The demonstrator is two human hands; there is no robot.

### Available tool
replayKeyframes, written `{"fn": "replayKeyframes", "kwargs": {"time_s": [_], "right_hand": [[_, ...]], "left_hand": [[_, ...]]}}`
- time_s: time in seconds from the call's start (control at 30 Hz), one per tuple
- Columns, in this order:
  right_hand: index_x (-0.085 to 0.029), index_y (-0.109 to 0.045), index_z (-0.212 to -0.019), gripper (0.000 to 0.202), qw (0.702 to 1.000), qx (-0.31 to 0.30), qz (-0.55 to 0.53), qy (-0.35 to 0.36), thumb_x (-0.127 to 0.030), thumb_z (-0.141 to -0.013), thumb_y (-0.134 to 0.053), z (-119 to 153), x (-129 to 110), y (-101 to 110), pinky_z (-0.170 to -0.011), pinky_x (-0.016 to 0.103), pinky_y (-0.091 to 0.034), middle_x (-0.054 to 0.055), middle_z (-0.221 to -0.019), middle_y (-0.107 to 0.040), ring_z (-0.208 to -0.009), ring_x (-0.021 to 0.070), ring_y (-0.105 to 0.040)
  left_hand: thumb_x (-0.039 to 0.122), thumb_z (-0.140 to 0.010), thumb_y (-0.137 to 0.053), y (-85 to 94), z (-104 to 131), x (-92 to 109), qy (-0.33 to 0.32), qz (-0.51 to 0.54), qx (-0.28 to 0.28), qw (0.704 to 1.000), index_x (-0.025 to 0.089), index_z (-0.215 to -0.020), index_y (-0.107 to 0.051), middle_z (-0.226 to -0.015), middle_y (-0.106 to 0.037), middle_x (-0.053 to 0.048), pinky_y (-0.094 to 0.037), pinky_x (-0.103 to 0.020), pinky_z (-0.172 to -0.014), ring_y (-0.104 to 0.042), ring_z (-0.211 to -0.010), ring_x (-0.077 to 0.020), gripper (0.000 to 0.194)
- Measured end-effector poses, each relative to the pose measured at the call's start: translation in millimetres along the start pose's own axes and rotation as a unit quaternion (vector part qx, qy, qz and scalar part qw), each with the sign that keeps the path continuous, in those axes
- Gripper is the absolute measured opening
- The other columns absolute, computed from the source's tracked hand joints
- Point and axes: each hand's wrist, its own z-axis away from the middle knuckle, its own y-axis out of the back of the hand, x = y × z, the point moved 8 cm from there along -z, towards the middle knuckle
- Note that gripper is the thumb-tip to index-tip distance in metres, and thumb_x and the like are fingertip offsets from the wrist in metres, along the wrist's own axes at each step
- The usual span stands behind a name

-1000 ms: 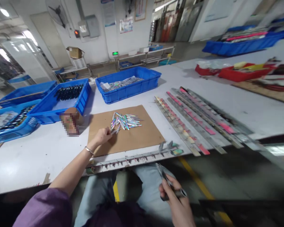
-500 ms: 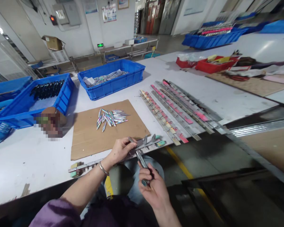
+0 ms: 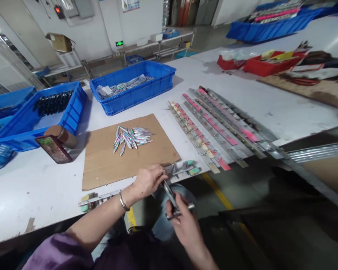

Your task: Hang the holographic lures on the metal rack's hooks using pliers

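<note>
My right hand [image 3: 184, 221] is closed around a metal T-handle wrench [image 3: 169, 193], its shaft slanting up and left. At the wrench's far end, my left hand [image 3: 149, 182] has its fingers pinched together. A bit of shiny metal shows at those fingertips, but what they grip is hidden. Beneath the left hand a long metal bar fixture [image 3: 101, 197] lies along the table's front edge, with green and yellow blocks at its ends. Grey fin-shaped pieces stand on its right part. Beyond it, several silvery lure-shaped pieces [image 3: 132, 138] are piled on a cardboard sheet [image 3: 101, 168].
Metal strips [image 3: 208, 125] with pink and grey sections lie to the right. Blue crates [image 3: 138, 97] stand behind and at the left. A phone [image 3: 55, 149] leans against a brown round object [image 3: 69, 138]. Red trays [image 3: 253, 67] sit at the back right.
The wrench has turned in my right hand, so its crossbar now shows sideways. My left fingers have shifted slightly right, closer around the wrench's end. The view has tilted down a little.
</note>
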Motion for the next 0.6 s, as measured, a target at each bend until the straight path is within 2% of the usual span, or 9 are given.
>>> {"fn": "replayKeyframes", "kwargs": {"time_s": [0.1, 0.13, 0.2, 0.23, 0.3, 0.37, 0.4, 0.5, 0.6], "right_hand": [[-0.02, -0.069, -0.097, 0.058, 0.981, -0.072, -0.135, -0.116, -0.074, -0.076, -0.068, 1, 15, -15, -0.044, 0.022, -0.028, -0.007, -0.057, -0.039, -0.046, 0.01, -0.032], [-0.02, -0.069, -0.098, 0.056, 0.989, -0.052, -0.106, -0.091, -0.072, -0.078, -0.068, 1, 11, -9, -0.044, 0.023, -0.03, -0.006, -0.057, -0.041, -0.047, 0.0107, -0.035], [-0.021, -0.07, -0.105, 0.048, 0.997, 0.035, 0.056, 0.046, -0.064, -0.086, -0.064, 2, -11, 11, -0.053, 0.028, -0.042, 0.0, -0.064, -0.056, -0.056, 0.016, -0.051], [-0.021, -0.07, -0.109, 0.044, 0.974, 0.077, 0.166, 0.13, -0.06, -0.089, -0.061, 6, -27, 17, -0.061, 0.032, -0.046, 0.004, -0.072, -0.064, -0.065, 0.0198, -0.059], [-0.022, -0.071, -0.113, 0.038, 0.89, 0.113, 0.36, 0.255, -0.05, -0.091, -0.059, 18, -49, 14, -0.074, 0.039, -0.048, 0.01, -0.087, -0.071, -0.08, 0.0262, -0.065], [-0.022, -0.071, -0.116, 0.037, 0.847, 0.097, 0.445, 0.276, -0.046, -0.091, -0.058, 20, -51, 5, -0.073, 0.04, -0.046, 0.012, -0.091, -0.072, -0.081, 0.0282, -0.065], [-0.022, -0.07, -0.117, 0.037, 0.863, 0.082, 0.429, 0.254, -0.045, -0.091, -0.058, 17, -48, 3, -0.069, 0.038, -0.045, 0.011, -0.087, -0.071, -0.076, 0.0266, -0.064], [-0.024, -0.068, -0.107, 0.04, 0.979, 0.019, 0.172, 0.107, -0.058, -0.087, -0.061, 3, -19, -1, -0.053, 0.029, -0.038, -0.001, -0.061, -0.054, -0.054, 0.017, -0.048], [-0.021, -0.066, -0.094, 0.057, 0.997, -0.052, -0.046, -0.024, -0.076, -0.079, -0.059, -3, 8, -15, -0.046, 0.023, -0.029, -0.01, -0.054, -0.028, -0.045, 0.01, -0.023]], "left_hand": [[0.042, -0.107, -0.036, -0.3, 1, 1, 0.002, -0.041, 0.003, 0.999, 0.018, -0.095, -0.061, -0.091, -0.066, -0.008, -0.05, -0.028, -0.077, -0.063, -0.085, -0.0186, 0.036], [0.042, -0.107, -0.036, -0.2, 1, 1, 0.001, -0.047, 0.003, 0.999, 0.018, -0.095, -0.061, -0.092, -0.066, -0.008, -0.05, -0.028, -0.077, -0.063, -0.084, -0.0185, 0.036], [0.042, -0.107, -0.035, 0.6, 1, 2, -0.003, -0.052, 0.004, 0.999, 0.018, -0.095, -0.06, -0.091, -0.065, -0.008, -0.049, -0.028, -0.075, -0.062, -0.083, -0.0183, 0.036], [0.042, -0.107, -0.035, 0.9, 1, 2, -0.004, -0.051, 0.003, 0.999, 0.018, -0.095, -0.06, -0.091, -0.065, -0.008, -0.049, -0.028, -0.075, -0.062, -0.083, -0.0182, 0.037], [0.043, -0.107, -0.034, 1.5, 0, 2, -0.003, -0.047, 0.005, 0.999, 0.019, -0.095, -0.06, -0.09, -0.065, -0.007, -0.049, -0.027, -0.075, -0.063, -0.083, -0.018, 0.037], [0.043, -0.107, -0.035, 1.8, 0, 1, -0.001, -0.041, 0.008, 0.999, 0.019, -0.095, -0.06, -0.091, -0.065, -0.007, -0.049, -0.027, -0.075, -0.063, -0.084, -0.0177, 0.037], [0.043, -0.107, -0.035, 2.0, 0, 1, -0.002, -0.037, 0.01, 0.999, 0.019, -0.095, -0.06, -0.091, -0.065, -0.007, -0.049, -0.026, -0.075, -0.063, -0.084, -0.0176, 0.037], [0.043, -0.107, -0.034, 2.0, 1, 2, -0.007, -0.035, 0.013, 0.999, 0.018, -0.095, -0.06, -0.091, -0.066, -0.007, -0.049, -0.026, -0.075, -0.063, -0.083, -0.0174, 0.037], [0.043, -0.107, -0.037, 1.0, 2, 2, -0.004, -0.052, 0.008, 0.999, 0.019, -0.094, -0.06, -0.092, -0.066, -0.007, -0.05, -0.027, -0.078, -0.063, -0.086, -0.0181, 0.036]]}}
